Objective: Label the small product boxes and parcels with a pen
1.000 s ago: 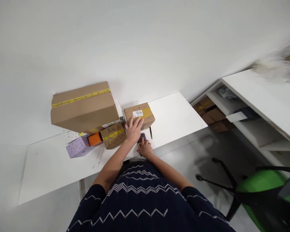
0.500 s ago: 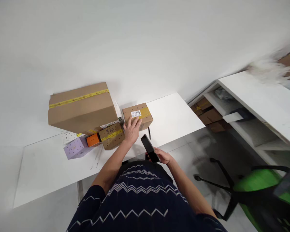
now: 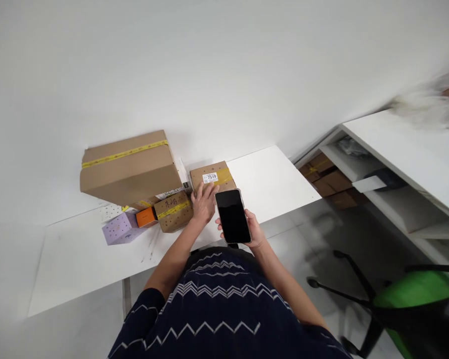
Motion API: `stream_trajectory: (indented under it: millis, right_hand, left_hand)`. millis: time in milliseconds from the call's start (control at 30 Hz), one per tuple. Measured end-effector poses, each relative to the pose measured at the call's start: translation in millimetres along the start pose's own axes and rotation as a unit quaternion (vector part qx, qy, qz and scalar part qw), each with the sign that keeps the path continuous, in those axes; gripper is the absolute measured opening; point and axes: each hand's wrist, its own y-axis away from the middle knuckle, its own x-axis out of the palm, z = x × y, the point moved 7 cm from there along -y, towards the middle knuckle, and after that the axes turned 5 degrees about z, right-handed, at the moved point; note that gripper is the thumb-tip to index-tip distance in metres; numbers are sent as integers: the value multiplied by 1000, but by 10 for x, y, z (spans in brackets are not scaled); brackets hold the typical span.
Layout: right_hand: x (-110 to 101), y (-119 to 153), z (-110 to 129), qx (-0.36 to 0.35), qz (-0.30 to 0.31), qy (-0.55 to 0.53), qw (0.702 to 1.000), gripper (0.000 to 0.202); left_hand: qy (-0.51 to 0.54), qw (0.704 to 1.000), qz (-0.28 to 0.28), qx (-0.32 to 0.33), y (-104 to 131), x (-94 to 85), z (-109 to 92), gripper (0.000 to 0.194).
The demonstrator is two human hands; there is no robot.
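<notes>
My right hand (image 3: pixel 256 230) is closed round a smartphone (image 3: pixel 232 217), its dark screen facing up. Spread fingers of my left hand (image 3: pixel 204 203) rest on the near left part of a small cardboard box (image 3: pixel 224 174), which bears a white label reading 7519 and a strip of yellow tape. Just left of that hand stands another cardboard box (image 3: pixel 174 213) with handwriting and yellow tape. The phone hides the near right part of the labelled box.
A large taped carton (image 3: pixel 129 167) stands against the wall, with an orange box (image 3: pixel 145 218) and a purple box (image 3: pixel 121 229) before it. The white table (image 3: pixel 78 274) runs beneath them. To the right are a white shelf unit (image 3: pixel 404 144) and a green chair (image 3: pixel 415 284).
My right hand has raised the smartphone and turned its screen to face up, bringing it over the table's edge. My left hand stays at the labelled box.
</notes>
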Motion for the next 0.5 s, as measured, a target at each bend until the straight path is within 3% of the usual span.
stream_trajectory:
  millis: [300,500]
  right_hand:
    - [248,-218,76,4,-29,-86,996,58]
    - [338,-269,191,-24,-46,-114,992,58]
  left_hand:
    - [71,995,-67,-26,31,195,52,52]
    - [91,993,-78,3,23,227,82,56]
